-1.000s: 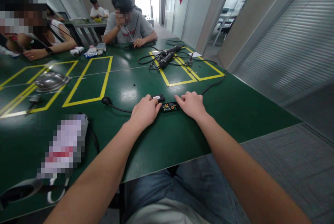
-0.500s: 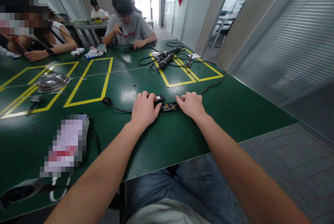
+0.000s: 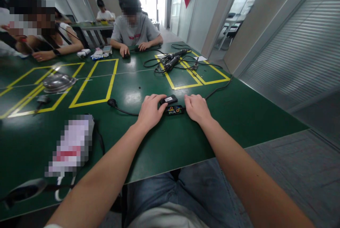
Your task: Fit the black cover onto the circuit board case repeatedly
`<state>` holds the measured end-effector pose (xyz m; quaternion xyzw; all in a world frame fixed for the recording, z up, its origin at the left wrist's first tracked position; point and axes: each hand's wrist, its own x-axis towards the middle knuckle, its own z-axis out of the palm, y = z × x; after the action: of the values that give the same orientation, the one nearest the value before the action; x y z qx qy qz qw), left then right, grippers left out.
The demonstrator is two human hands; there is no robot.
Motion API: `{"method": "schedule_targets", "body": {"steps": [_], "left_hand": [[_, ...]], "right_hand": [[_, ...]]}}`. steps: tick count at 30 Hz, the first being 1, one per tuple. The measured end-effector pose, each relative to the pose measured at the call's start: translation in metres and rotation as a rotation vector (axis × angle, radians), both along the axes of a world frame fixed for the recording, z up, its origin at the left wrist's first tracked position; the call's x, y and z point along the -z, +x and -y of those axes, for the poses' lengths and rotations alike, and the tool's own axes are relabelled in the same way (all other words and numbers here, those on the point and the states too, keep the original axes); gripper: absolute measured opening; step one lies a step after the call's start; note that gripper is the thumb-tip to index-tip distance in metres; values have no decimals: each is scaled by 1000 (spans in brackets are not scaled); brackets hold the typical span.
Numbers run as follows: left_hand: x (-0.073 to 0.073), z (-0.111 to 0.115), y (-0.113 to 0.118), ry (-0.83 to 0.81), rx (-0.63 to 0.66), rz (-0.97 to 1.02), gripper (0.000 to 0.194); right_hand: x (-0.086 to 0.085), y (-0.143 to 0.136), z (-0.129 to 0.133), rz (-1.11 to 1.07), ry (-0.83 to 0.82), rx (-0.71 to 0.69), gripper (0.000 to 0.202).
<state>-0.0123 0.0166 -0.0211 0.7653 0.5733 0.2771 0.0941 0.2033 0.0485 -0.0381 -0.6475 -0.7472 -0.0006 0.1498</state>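
The left hand (image 3: 151, 112) pinches the left end of a black cover (image 3: 170, 99) between thumb and fingers. The cover, label up, is just beyond the far side of an open case (image 3: 174, 110) with its circuit board showing. The right hand (image 3: 197, 108) is loosely curled at the case's right end; I cannot tell whether it grips anything. A cable (image 3: 216, 90) runs off to its far right. Left of the left hand, a plug (image 3: 112, 103) lies on the green table (image 3: 183, 143). Farther away are two black tools (image 3: 172, 64) and, far left, a metal bowl (image 3: 58, 82).
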Motion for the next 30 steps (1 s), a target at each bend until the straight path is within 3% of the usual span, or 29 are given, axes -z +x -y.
{"method": "schedule_targets", "body": {"steps": [3, 6, 23, 30], "left_hand": [[2, 3, 2, 9, 178, -33, 38], [3, 4, 4, -9, 262, -115, 38], [1, 2, -2, -61, 236, -125, 38], [2, 4, -2, 15, 269, -212, 39]], "right_hand": [[2, 2, -1, -30, 23, -23, 62], [3, 2, -1, -50, 38, -50, 60], [1, 3, -5, -154, -38, -81, 42], [7, 3, -8, -238, -2, -83, 42]]}}
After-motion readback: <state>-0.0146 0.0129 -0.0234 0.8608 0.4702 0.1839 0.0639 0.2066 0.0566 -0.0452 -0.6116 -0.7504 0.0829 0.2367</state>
